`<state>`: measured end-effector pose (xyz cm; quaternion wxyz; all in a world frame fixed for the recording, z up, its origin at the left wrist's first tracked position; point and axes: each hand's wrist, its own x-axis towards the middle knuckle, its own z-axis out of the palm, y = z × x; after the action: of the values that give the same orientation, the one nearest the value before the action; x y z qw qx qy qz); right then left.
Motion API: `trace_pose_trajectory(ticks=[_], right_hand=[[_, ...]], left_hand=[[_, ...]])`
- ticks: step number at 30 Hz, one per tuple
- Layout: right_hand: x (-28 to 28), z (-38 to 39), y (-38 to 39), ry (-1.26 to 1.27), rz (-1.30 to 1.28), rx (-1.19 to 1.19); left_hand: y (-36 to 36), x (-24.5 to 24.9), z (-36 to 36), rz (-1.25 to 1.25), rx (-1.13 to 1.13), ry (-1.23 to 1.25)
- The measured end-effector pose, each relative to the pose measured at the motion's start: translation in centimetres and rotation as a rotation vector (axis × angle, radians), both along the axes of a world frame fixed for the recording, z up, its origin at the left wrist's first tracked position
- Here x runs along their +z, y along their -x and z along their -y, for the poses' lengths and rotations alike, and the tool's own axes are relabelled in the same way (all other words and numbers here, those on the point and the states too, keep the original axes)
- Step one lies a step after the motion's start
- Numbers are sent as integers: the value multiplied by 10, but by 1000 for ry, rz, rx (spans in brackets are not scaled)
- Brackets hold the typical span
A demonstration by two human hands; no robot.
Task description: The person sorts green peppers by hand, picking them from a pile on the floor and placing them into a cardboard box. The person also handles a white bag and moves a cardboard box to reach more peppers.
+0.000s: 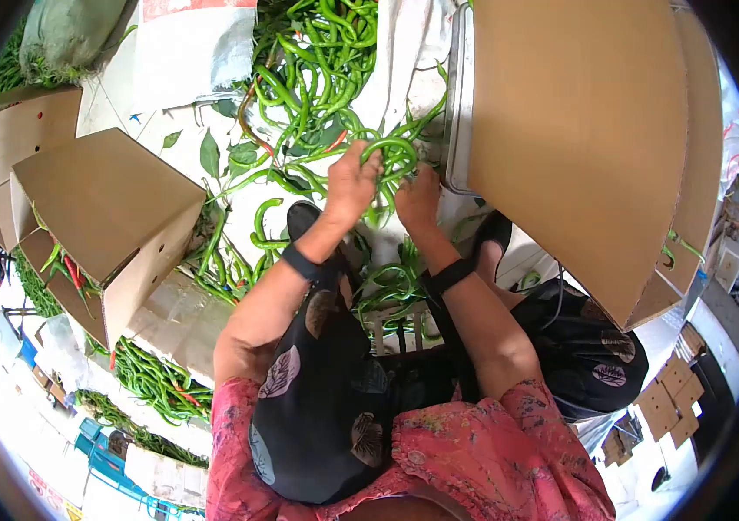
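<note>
A heap of long green peppers (321,82) lies on the pale floor at the top centre, with a few red ones and loose leaves among them. At the heap's near edge, my left hand (354,181) has its fingers closed round curled green peppers. Close beside it on the right, my right hand (419,193) has its fingers bent near the same peppers; its fingertips are partly hidden and blurred. More green peppers (394,282) lie below my hands, between my legs.
A large cardboard box (578,130) stands close on the right beside a metal frame (456,113). On the left are an open cardboard box (117,200), more peppers (152,378) and a blue plastic crate (113,464). A white sack (191,52) lies at the top left.
</note>
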<state>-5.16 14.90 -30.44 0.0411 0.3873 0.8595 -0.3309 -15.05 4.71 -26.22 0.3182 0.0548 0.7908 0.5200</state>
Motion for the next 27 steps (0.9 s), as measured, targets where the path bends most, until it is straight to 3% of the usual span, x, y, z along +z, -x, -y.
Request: trace_pose_trajectory(ticks=[3, 4, 8, 10, 11, 12, 13, 15, 16, 18, 19, 21, 23, 24, 25, 27], right_hand=[[3, 2, -5, -75, -36, 65], [-5, 2, -7, -119, -72, 14], [-45, -9, -28, -73, -99, -12], [-55, -22, -38, 224, -44, -128], [-41, -25, -33, 250, -48, -96], [-8, -29, -23, 588, -50, -188], [17, -32, -16, 922, -44, -285], [34, -29, -16, 930, -47, -224], [40, -28, -15, 916, -55, -181], [53, -25, -16, 985, -77, -177], [57, -23, -18, 1041, -99, -184], [51, -24, -23, 1025, -22, -135], [45, -24, -27, 998, 50, -91], [44, -24, -28, 985, 51, -123], [43, -23, -29, 971, 52, -156], [44, -23, -27, 963, 58, -150]], left_hand=[[-10, -16, -17, -590, -124, 185], [-13, -15, -18, -574, -248, 319], [-20, -23, -24, -705, -392, 396], [-12, -31, -25, -700, -373, 387], [-10, -34, -22, -706, -332, 349], [-8, -31, -19, -701, -269, 289], [-7, -22, -16, -682, -246, 277], [-11, -3, -13, -538, -7, 196], [-7, 8, -6, -543, 0, 211], [7, 44, 17, -368, 135, 9], [12, 58, 35, -236, 211, -74], [22, 98, 64, 252, 460, -476], [22, 106, 97, 207, 571, -417], [18, 85, 126, 195, 597, -276], [15, 75, 142, 239, 783, -385], [7, 48, 186, 267, 855, -224]])
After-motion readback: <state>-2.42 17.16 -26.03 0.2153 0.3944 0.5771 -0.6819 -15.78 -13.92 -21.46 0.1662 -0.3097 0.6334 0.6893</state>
